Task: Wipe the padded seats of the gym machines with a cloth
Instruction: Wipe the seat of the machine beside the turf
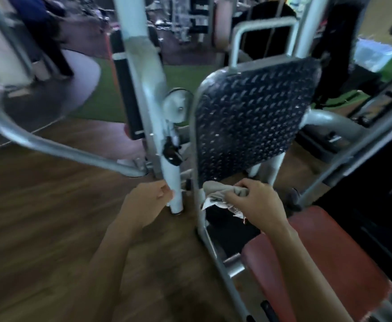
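A red padded seat (pixel 315 259) lies at the lower right on a grey metal frame (pixel 210 238). Above it tilts a dark textured plate (pixel 250 117), held in the same frame. My right hand (pixel 257 201) grips a crumpled grey cloth (pixel 216 192) with a white patterned part, just under the plate's lower edge and above the seat's far end. My left hand (pixel 146 203) hovers over the floor with loosely curled fingers and holds nothing; its fingertips are close to the bottom of a white-grey upright post (pixel 173 182).
A curved grey machine arm (pixel 51 145) sweeps across the left. A pulley wheel (pixel 176 105) sits on the post. Wooden floor (pixel 39 217) spreads at the lower left, green matting beyond. A person's dark legs (pixel 48 36) stand at the far left. Black machine parts crowd the right edge.
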Motion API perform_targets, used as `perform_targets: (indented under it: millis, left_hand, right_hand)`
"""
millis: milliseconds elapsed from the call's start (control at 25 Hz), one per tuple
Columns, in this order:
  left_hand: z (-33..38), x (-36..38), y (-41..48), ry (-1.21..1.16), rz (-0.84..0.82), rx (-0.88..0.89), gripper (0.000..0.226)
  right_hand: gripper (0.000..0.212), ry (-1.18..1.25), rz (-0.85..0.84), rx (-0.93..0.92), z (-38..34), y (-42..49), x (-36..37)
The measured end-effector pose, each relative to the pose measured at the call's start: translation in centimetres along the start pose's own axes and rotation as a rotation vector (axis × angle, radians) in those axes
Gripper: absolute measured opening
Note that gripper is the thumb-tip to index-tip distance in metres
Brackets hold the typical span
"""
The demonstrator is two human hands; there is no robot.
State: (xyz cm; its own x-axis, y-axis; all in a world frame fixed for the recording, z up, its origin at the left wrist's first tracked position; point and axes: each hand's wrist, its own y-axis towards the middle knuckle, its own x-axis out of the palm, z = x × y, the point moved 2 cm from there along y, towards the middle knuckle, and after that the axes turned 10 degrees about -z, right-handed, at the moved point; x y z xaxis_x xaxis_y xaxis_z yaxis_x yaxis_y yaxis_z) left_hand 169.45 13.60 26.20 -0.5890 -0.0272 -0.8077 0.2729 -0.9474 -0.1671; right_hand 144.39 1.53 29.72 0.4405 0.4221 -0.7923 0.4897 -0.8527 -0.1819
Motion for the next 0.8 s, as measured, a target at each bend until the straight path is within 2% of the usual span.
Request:
perform_targets:
  millis: [160, 320, 480, 720, 800]
  left_hand:
    - [-7.7, -4.3, -7.4, -0.002, 0.100, -0.103, 0.029]
    - [-15.4, -8.7, -15.6, -0.003, 0.153, -0.160, 0.038]
    - [-23.7, -13.4, -24.4, -0.052, 0.214, -0.267, 0.032]
    - [-32.9, -19.4, -30.7, -0.092, 0.277, -0.382, 0.030]
    - [-35.6, -21.1, -31.0, -0.107, 0.303, -0.398, 0.022]
  right_hand:
    - [0.023, -0.043, -0.085, -0.131, -8.8, -1.5, 6.0]
    - [0.030, -0.100, -0.122, -0.211, -17.2, -4.4, 12.3]
    - [0.031, -0.168, -0.190, -0.340, -27.0, -7.3, 18.6]
    - [0.033, -0.272, -0.276, -0.455, -37.7, -8.7, 25.7]
    - [0.034, -0.277, -0.315, -0.467, -40.4, -7.6, 27.8]
